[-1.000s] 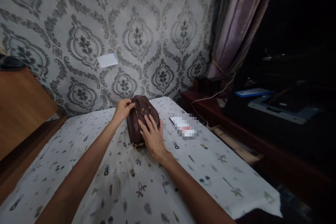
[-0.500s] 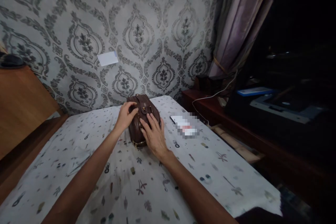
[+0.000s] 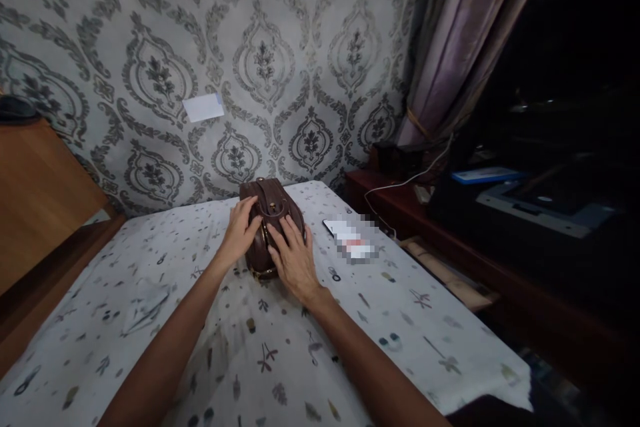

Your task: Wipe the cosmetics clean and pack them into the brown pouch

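Note:
A dark brown bag with gold-coloured zips and a flap with a round metal stud lies on the cloth-covered table, near the wall. My left hand rests against the bag's left side, its fingers apart on the leather. Spread over the right side and top of the bag is my right hand, fingers apart and pressed flat. Both palms hide parts of the bag's sides.
A phone with a blurred screen lies right of the bag. A white cable runs to the table's right edge. A wooden board stands at the left, and a dark red shelf at the right. Patterned wallpaper is behind.
My left hand has gone from a thumb-and-finger pinch pose near the bag's top to lying more openly against its left side. My right hand has hardly moved.

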Motion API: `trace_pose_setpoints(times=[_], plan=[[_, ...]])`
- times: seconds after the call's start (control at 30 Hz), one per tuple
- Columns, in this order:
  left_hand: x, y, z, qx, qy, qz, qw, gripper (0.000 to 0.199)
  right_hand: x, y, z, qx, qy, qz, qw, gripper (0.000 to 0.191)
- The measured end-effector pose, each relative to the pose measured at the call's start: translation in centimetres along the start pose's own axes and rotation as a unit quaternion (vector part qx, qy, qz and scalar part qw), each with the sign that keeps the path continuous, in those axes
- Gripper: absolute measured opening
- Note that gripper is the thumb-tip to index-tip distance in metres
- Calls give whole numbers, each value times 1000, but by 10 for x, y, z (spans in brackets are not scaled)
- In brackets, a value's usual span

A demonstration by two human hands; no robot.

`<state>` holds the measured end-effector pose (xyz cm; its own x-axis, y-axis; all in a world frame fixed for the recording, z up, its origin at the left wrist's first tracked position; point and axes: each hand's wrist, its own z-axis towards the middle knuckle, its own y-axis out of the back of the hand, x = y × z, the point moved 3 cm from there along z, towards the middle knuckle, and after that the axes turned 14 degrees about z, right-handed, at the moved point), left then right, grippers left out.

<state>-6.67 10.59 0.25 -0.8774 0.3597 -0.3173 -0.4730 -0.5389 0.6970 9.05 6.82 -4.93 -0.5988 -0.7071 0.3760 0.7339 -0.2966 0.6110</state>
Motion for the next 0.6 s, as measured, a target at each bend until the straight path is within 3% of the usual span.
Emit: trace_pose_setpoints(times=[0.13, 0.27, 0.37, 0.6], plan=[[-7, 6, 3, -5, 9, 20, 1000, 44, 1, -1, -1, -14, -1, 0, 1000, 45], [-11, 14, 10, -12, 20, 33, 999, 31, 4, -3, -4, -36, 19, -1, 999, 42], [-5, 17, 18, -20, 33, 32, 999, 21, 5, -4, -5, -40, 36, 6, 999, 41], [10, 9, 30, -51, 62, -8, 997, 24, 6, -5, -6, -66, 70, 14, 995, 41]])
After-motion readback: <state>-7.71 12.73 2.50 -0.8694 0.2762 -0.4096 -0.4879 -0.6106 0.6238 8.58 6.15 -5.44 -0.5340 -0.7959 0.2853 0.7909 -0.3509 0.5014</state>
